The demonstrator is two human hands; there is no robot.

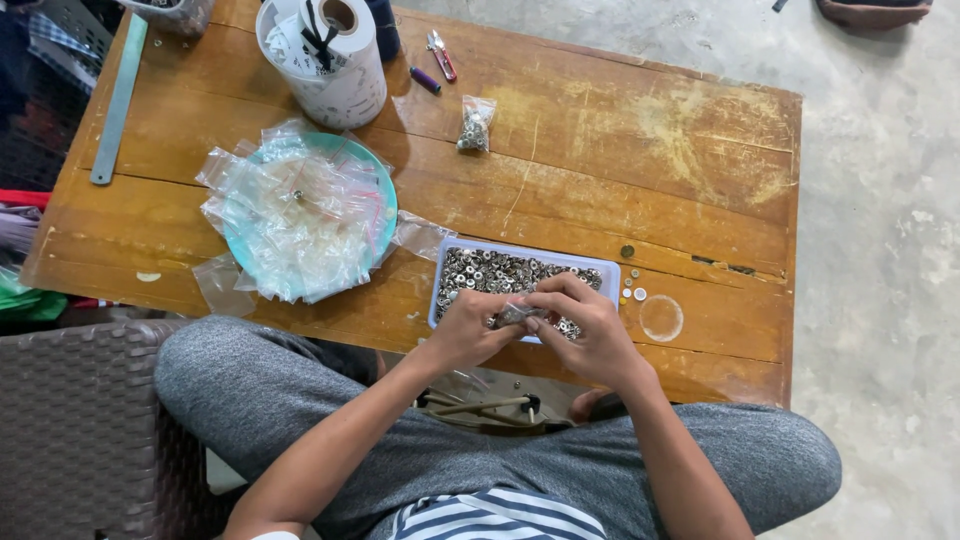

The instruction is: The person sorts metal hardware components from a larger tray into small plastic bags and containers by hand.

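Both hands meet over the near edge of a shallow pale-blue tray (606, 268) filled with small silver metal rings. My left hand (468, 328) and my right hand (585, 325) pinch a small clear plastic bag (516, 315) holding some of the rings, one hand at each end. The bag hangs just above the tray's contents.
A turquoise plate (386, 205) piled with empty zip bags lies left of the tray. A filled bag (475, 124), white cylinder container (338, 70), small clippers (441, 55) and metal ruler (118, 100) sit further back. Loose rings and a clear lid (661, 318) lie right of the tray. A wicker chair (80, 430) stands at left.
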